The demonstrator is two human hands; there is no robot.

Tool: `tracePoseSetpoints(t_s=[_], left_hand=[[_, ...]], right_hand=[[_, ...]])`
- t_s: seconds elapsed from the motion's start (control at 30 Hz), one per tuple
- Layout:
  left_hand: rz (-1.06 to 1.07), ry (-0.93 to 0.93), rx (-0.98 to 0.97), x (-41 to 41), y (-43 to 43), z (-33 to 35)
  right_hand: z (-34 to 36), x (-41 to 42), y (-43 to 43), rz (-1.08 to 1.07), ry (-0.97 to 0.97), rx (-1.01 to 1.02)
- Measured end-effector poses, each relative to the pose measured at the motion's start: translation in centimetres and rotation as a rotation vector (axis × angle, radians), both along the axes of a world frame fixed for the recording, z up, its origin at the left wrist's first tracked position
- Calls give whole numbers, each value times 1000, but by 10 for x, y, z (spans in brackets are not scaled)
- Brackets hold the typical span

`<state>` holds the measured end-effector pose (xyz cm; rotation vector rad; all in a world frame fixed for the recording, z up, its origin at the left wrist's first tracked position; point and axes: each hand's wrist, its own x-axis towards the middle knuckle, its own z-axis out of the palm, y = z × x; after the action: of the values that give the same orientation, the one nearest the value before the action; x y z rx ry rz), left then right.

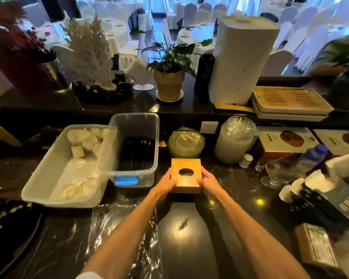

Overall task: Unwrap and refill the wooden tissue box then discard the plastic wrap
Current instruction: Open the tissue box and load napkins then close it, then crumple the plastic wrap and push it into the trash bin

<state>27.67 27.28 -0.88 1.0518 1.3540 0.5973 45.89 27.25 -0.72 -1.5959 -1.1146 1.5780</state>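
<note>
Two hands on the wooden tissue box

The wooden tissue box (pixel 186 175) is gripped on the dark counter (pixel 220 238), toward its back edge: the left hand (pixel 166 183) is closed on its left side, the right hand (pixel 209 181) on its right. Its oval opening is turned upward. Crumpled plastic wrap (pixel 147 248) is spread near the counter's front edge, beneath the left forearm. A clear bin (pixel 132 152) is placed just left of the box.

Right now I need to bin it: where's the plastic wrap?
The plastic wrap lies crumpled on the dark counter, under the left forearm, nearer than the wooden tissue box.
</note>
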Motion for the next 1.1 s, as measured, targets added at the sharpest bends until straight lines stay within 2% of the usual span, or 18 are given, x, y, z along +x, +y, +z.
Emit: tracePoseSetpoints(t_s=[0.23, 0.4, 0.53, 0.6, 0.67, 0.77, 0.83, 0.87, 0.9, 1.0, 1.1], left_hand=[[30, -31, -82, 3, 22, -28], [38, -38, -64, 1, 17, -34], [35, 13, 5, -1, 3, -25], [34, 26, 47, -18, -23, -27], [160, 184, 146, -55, -68, -35], [550, 538, 196, -135, -146, -60], [584, 776, 13, -181, -187, -73], [563, 808, -109, -196, -201, -74], [556, 755, -188, -206, -210, -74], [582, 522, -229, -223, -220, -71], [580, 473, -279, -233, -220, -72]], right_hand=[[-37, 1, 28, -23, 4, -125], [-53, 5, 26, -43, 48, -145], [-49, -1, 7, -211, 48, -107], [-54, -3, -27, -389, -48, -68], [-69, -16, -70, -480, -146, -102], [-88, -55, -127, -217, -76, -298], [-90, -82, -149, -76, -71, -331], [-89, -94, -155, -55, -72, -303], [-88, -106, -157, -36, -68, -273], [-85, -133, -155, 72, -91, -266], [-90, -140, -153, 67, -154, -293]])
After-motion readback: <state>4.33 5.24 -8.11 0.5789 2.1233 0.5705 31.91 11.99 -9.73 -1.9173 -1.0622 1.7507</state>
